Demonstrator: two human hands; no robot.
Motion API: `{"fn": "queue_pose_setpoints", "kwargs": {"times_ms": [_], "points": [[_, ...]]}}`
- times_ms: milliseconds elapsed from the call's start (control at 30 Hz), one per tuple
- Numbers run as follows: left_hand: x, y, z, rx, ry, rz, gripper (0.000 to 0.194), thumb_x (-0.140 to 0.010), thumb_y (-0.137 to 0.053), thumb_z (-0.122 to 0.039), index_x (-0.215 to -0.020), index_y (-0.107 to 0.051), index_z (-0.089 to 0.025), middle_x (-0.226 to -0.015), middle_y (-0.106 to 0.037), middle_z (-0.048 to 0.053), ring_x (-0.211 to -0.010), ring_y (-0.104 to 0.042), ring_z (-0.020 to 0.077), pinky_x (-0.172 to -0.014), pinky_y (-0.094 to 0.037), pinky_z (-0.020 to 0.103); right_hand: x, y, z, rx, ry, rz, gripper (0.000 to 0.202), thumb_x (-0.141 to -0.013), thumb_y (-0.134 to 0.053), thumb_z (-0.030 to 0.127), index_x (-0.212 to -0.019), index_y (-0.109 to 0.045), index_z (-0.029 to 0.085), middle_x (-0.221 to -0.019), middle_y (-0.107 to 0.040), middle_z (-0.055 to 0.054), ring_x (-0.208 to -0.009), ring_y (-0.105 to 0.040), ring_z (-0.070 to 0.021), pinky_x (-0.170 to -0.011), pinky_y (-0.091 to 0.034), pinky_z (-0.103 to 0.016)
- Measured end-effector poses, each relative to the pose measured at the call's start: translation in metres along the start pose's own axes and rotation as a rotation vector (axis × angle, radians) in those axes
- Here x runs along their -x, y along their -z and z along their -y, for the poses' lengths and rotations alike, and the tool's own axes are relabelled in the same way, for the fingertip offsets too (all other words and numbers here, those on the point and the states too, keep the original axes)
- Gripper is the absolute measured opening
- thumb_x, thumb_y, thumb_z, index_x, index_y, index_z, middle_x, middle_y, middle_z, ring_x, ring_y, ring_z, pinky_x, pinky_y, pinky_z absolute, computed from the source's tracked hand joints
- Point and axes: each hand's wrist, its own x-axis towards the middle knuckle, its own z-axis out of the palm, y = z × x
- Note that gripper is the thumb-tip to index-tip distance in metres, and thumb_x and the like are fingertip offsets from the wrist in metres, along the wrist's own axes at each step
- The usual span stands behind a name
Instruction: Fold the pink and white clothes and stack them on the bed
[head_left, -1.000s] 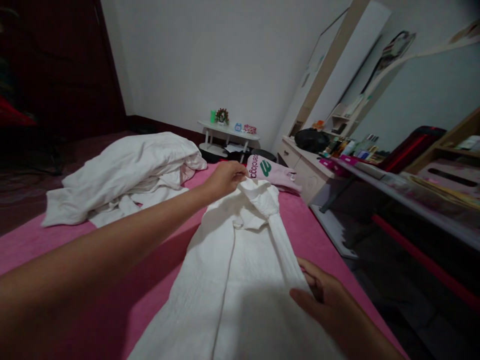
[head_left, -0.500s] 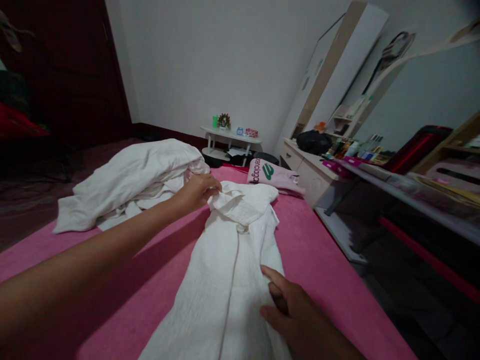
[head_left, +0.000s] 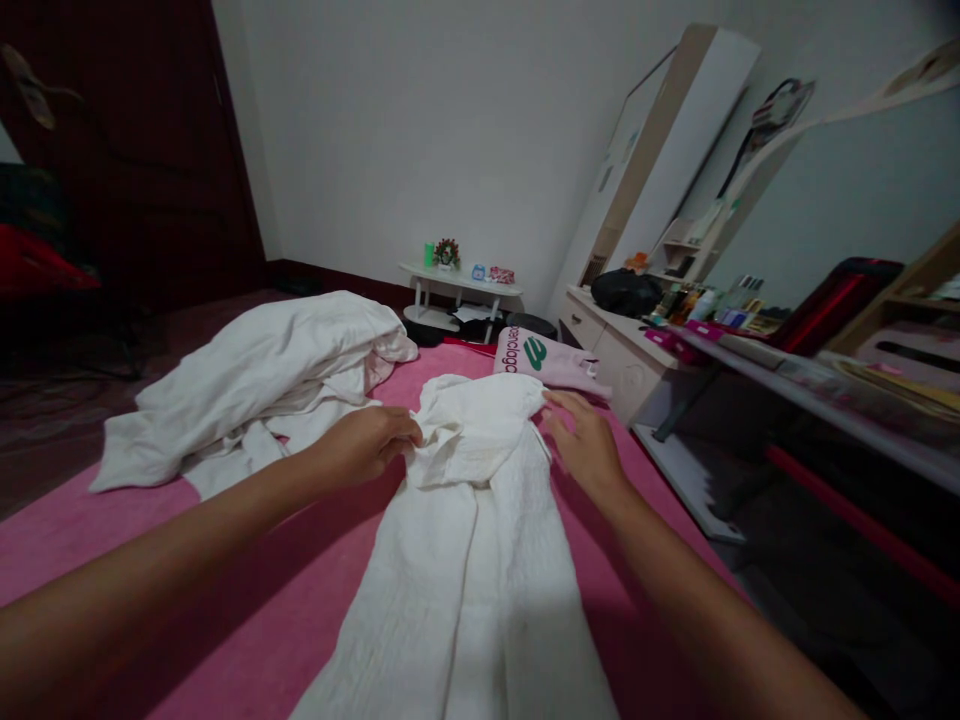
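A long white garment [head_left: 480,560] lies lengthwise on the pink bedding [head_left: 300,590], its far end folded over in a bunch. My left hand [head_left: 375,440] pinches the left edge of that folded part. On the other side, my right hand [head_left: 581,440] has its fingers apart, with the fingertips beside the fold's right corner. A heap of white cloth [head_left: 262,380] rests to the left, beyond my left forearm.
A folded pink garment [head_left: 551,358] with dark lettering lies at the bed's far right. Behind stands a small white table [head_left: 465,282]. To the right are a cluttered dresser [head_left: 622,345] and a grey-edged desk [head_left: 817,400]. A dark door [head_left: 135,150] is at left.
My right hand has moved forward from the garment's right side to its far folded end, and its fingers have spread. My left hand has come slightly nearer, still pinching the fabric.
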Motion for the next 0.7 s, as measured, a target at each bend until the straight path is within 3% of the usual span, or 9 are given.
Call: {"fn": "queue_pose_setpoints", "kwargs": {"times_ms": [100,200,333,400,467,600,700], "points": [[-0.001,0.000,-0.007,0.014,0.007,0.015,0.023,-0.084,-0.050,-0.013,-0.092,-0.070,-0.023,-0.088,-0.068,0.003,-0.080,-0.063,0.0168,-0.071,-0.044,0.025,-0.027,-0.035,-0.012,0.171,-0.001,0.068,0.054,-0.091,-0.039,0.039,-0.140,-0.044,0.016,-0.147,-0.041,-0.012,-0.135,-0.036,-0.0244,-0.111,-0.027,-0.040],[0.002,-0.002,-0.010,0.038,0.003,0.031,0.023,-0.084,-0.050,-0.013,-0.091,-0.069,-0.023,-0.088,-0.068,0.003,-0.079,-0.063,0.0164,-0.071,-0.044,0.024,-0.037,-0.074,-0.022,0.345,-0.076,0.301,0.068,-0.093,-0.030,0.056,-0.151,-0.020,0.021,-0.158,-0.014,-0.010,-0.145,-0.011,-0.0286,-0.113,-0.014,-0.053],[0.007,-0.006,-0.014,0.129,0.024,0.084,0.020,-0.083,-0.053,-0.013,-0.090,-0.068,-0.023,-0.084,-0.068,0.001,-0.072,-0.060,0.0141,-0.064,-0.042,0.022,-0.038,-0.109,-0.037,0.464,-0.118,0.641,0.072,-0.090,-0.018,0.069,-0.151,-0.019,0.031,-0.159,-0.011,-0.006,-0.145,-0.004,-0.0312,-0.111,-0.009,-0.061],[0.007,-0.006,-0.018,0.185,0.010,0.124,0.013,-0.084,-0.056,-0.017,-0.085,-0.068,-0.022,-0.082,-0.067,0.001,-0.072,-0.059,0.0137,-0.066,-0.043,0.023,-0.039,-0.115,-0.042,0.483,-0.104,0.684,0.073,-0.089,-0.014,0.071,-0.151,-0.018,0.032,-0.160,-0.009,-0.005,-0.145,-0.003,-0.0314,-0.110,-0.009,-0.062],[0.006,-0.006,-0.023,0.191,0.014,0.066,0.011,-0.084,-0.060,-0.028,-0.083,-0.069,-0.021,-0.085,-0.067,0.003,-0.080,-0.060,0.0160,-0.075,-0.044,0.026,-0.042,-0.115,-0.044,0.489,-0.092,0.699,0.073,-0.089,-0.013,0.071,-0.151,-0.016,0.032,-0.160,-0.006,-0.005,-0.145,-0.002,-0.0317,-0.110,-0.010,-0.061],[-0.004,-0.015,-0.030,0.086,0.110,-0.127,0.044,-0.080,-0.063,-0.050,-0.112,-0.064,-0.019,-0.105,-0.066,0.010,-0.098,-0.059,0.0250,-0.087,-0.045,0.038,-0.044,-0.112,-0.040,0.522,-0.100,0.736,0.071,-0.091,-0.014,0.068,-0.151,-0.014,0.032,-0.160,-0.006,-0.006,-0.145,-0.005,-0.0325,-0.110,-0.012,-0.062],[-0.012,-0.031,-0.034,0.115,0.166,-0.167,0.062,-0.074,-0.070,-0.041,-0.128,-0.053,-0.017,-0.109,-0.066,0.012,-0.097,-0.060,0.0272,-0.084,-0.047,0.040,-0.042,-0.111,-0.037,0.550,-0.107,0.723,0.068,-0.092,-0.014,0.065,-0.152,-0.014,0.031,-0.160,-0.007,-0.007,-0.145,-0.006,-0.0323,-0.109,-0.014,-0.062]]}}
